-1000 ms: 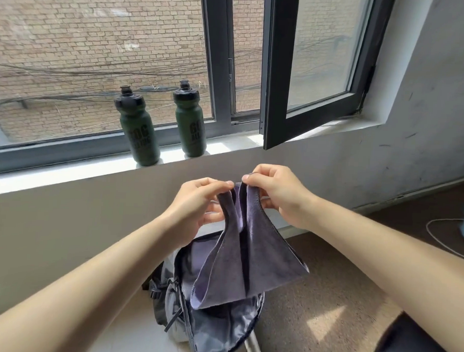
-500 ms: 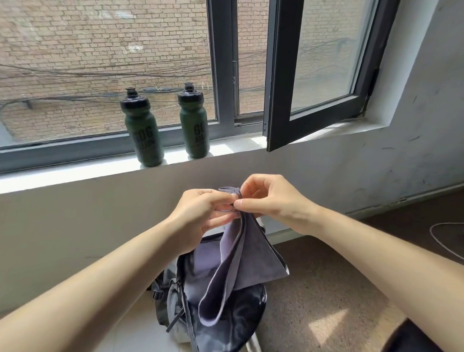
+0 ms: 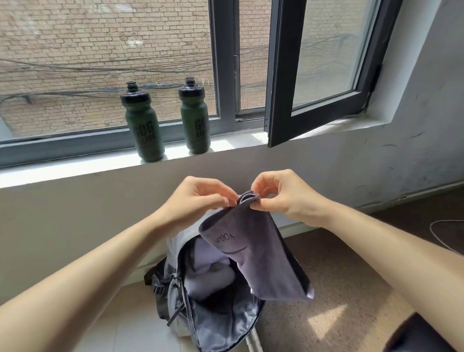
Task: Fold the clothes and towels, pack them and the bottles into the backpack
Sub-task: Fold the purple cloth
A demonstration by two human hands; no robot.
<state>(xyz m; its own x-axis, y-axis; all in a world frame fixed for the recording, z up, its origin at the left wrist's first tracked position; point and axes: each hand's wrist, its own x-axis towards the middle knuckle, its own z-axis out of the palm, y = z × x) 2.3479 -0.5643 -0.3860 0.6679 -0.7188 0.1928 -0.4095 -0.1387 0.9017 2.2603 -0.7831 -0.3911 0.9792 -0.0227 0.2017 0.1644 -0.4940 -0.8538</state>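
Towel corners are only pinched by your left hand and right hand; slack fingers let the fold fall open over the backpack.

Both bare forearms reach forward, hands meeting at chest height
The left hand and right hand face each other, fingers curled, thumb and fingertips pinched together, wrists slightly bent and nearly touching

Window: dark frame, right sash swung inward.
Outside: brick wall, cables.
Sill: white, sunlit.
Wall: grey-white, scuffed.
Floor: speckled brown, one sun patch.
Cord: white, far right.
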